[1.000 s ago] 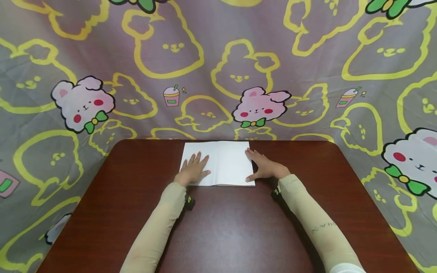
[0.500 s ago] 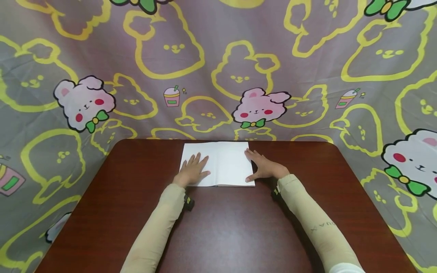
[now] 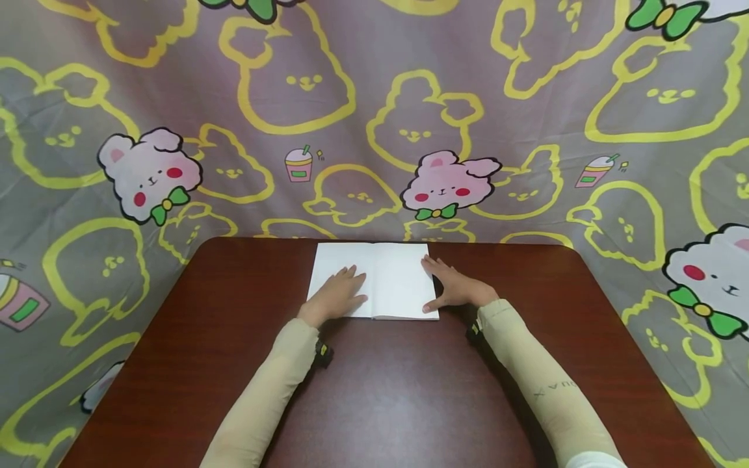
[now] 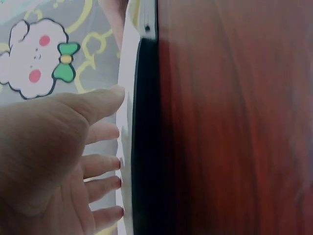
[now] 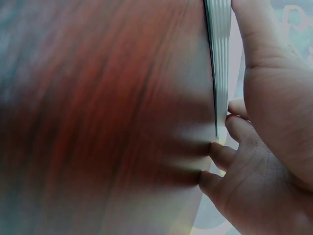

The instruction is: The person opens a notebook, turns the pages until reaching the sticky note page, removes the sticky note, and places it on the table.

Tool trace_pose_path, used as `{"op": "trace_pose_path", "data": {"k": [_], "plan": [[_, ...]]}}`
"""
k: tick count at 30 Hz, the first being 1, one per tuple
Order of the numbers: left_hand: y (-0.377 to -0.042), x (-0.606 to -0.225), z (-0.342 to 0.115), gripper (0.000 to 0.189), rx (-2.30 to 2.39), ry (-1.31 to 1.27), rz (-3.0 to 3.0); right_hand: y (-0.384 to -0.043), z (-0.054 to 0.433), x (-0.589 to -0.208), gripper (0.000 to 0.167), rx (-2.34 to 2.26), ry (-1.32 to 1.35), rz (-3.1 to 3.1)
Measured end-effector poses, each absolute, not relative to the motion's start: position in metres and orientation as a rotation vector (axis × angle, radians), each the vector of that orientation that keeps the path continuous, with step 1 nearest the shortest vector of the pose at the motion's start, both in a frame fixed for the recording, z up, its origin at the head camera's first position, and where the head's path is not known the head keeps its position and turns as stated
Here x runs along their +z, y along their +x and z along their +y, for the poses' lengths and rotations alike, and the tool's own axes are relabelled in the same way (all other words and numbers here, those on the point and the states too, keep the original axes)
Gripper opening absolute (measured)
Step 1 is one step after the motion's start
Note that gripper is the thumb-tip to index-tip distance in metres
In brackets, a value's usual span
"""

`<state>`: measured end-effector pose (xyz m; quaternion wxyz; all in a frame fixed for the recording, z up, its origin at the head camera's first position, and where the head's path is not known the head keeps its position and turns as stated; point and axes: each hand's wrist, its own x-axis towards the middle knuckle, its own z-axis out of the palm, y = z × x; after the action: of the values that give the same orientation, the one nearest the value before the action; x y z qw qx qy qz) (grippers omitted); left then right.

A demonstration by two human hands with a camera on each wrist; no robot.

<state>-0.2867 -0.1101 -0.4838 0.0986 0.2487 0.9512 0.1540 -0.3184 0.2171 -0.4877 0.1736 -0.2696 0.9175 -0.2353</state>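
Note:
An open book with blank white pages (image 3: pixel 400 279) lies near the far edge of the table. My left hand (image 3: pixel 337 294) rests on its left page, fingers spread and fingertips on the paper, as the left wrist view also shows. At the book's right edge is my right hand (image 3: pixel 459 286), its thumb and fingers spread wide along that side. In the right wrist view, some fingertips of the right hand (image 5: pixel 259 161) touch the page edge while others reach the tabletop beside it. The page stack (image 5: pixel 222 63) there is thin, over a dark cover.
The dark red-brown wooden table (image 3: pixel 386 403) has rounded far corners. Behind it and at both sides hangs a grey curtain (image 3: pixel 351 97) printed with cartoon animals. A small black device (image 3: pixel 324 352) is strapped at the left wrist, another (image 3: pixel 474 331) at the right.
My left hand has slid slightly right across the left page toward the fold, its fingers drawn closer together. The right hand stays where it was. The head view has shifted a little.

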Motion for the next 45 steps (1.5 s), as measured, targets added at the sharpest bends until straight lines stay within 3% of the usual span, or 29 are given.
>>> {"op": "trace_pose_path", "data": {"k": [9,20,45], "plan": [[-0.276,-0.481,-0.088,0.055,0.398,0.917,2.845,-0.319,0.219,-0.489,0.124,-0.678,-0.756,2.588],[-0.270,-0.487,-0.066,0.064,0.377,1.109,2.845,-0.320,0.218,-0.490,0.124,-0.657,-0.762,2.602],[-0.263,-0.483,-0.068,0.057,0.233,1.199,2.931,-0.319,0.221,-0.489,0.121,-0.727,-0.781,2.591]]}}
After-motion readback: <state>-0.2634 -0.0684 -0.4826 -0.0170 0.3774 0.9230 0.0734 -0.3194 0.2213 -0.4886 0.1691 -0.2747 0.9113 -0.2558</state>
